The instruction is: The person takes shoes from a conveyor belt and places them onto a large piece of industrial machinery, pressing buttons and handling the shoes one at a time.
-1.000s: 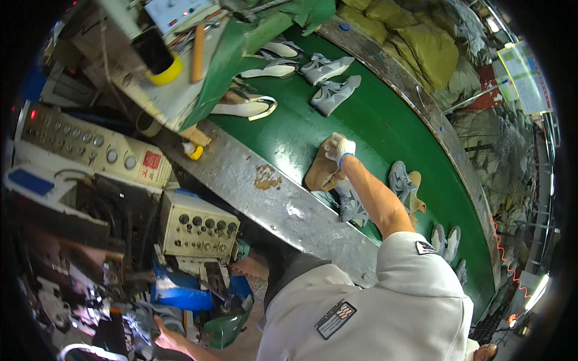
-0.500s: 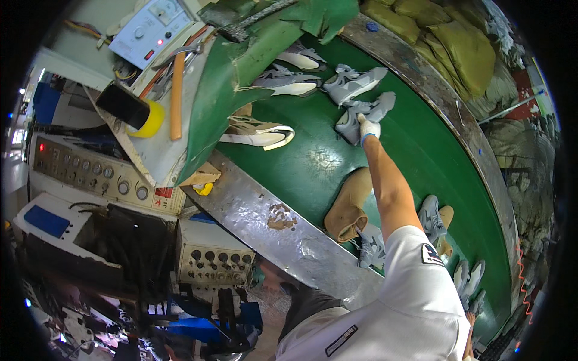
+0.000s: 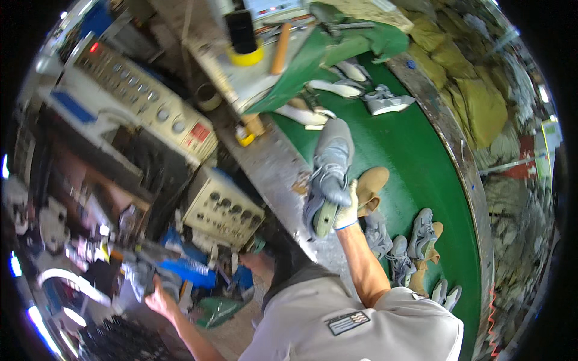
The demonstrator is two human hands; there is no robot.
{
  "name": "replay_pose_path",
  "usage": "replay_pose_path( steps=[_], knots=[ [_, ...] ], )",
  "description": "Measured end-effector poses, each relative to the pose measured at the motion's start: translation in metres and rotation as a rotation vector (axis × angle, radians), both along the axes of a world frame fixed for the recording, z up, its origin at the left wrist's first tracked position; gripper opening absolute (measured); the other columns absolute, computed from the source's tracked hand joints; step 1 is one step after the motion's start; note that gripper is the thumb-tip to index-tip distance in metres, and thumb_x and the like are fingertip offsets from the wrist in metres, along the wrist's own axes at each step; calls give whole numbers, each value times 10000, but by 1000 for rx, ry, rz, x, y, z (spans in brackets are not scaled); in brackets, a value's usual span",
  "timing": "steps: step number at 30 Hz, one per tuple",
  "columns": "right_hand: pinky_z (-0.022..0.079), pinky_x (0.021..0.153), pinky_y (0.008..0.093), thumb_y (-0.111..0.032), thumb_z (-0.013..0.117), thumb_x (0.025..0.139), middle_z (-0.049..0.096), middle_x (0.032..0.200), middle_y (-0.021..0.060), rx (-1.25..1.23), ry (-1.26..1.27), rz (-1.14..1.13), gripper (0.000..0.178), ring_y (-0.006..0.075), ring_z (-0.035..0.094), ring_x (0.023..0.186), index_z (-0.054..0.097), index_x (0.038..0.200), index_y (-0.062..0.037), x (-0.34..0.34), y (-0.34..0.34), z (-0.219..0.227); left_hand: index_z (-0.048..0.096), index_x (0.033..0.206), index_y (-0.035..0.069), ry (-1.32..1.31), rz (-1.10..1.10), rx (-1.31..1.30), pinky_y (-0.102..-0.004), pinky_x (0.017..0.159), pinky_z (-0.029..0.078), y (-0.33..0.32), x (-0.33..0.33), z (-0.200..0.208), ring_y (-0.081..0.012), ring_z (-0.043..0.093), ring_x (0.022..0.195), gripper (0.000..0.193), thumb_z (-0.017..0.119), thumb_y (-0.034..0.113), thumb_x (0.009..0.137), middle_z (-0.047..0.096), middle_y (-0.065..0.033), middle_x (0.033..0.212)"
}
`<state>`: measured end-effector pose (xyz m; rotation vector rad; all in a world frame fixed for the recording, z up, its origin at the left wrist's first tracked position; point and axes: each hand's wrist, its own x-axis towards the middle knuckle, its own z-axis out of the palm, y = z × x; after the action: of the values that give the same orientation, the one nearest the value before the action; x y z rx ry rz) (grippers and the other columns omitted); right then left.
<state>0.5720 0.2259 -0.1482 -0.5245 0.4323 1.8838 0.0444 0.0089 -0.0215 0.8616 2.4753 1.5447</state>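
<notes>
Right hand (image 3: pixel 347 212), gloved, grips grey shoe (image 3: pixel 328 174) at heel, lifted off green belt (image 3: pixel 415 162). Tan shoe (image 3: pixel 370 189) just beside. Left hand (image 3: pixel 158 301) low, near blue machine part (image 3: pixel 186 268); grip indeterminate.

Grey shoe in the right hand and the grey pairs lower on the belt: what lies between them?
In the head view, a tan shoe form lies there, beside the right hand gripping the grey shoe, above the grey pairs.
</notes>
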Motion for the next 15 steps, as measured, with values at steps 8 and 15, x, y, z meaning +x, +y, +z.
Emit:
replay_pose_path(
  steps=[8, 15],
  knots=[
    [557, 918, 358, -314, 641, 1007, 693, 1142, 109, 657, -299, 602, 419, 194, 668, 1043, 598, 1290, -8, -213, -49, 83, 682, 1203, -29, -51, -86, -321, -342, 875, 516, -57, -29, 31, -190, 654, 914, 429, 806, 114, 818, 733, -115, 1049],
    [550, 849, 305, -242, 591, 1042, 674, 1112, 50, 571, -417, 851, 372, 120, 649, 966, 584, 1325, -1, -353, -107, 115, 637, 1259, -50, -731, -177, 106, -288, 809, 550, -50, -47, 46, -160, 676, 841, 374, 711, 148, 950, 706, -110, 1024]
  ],
)
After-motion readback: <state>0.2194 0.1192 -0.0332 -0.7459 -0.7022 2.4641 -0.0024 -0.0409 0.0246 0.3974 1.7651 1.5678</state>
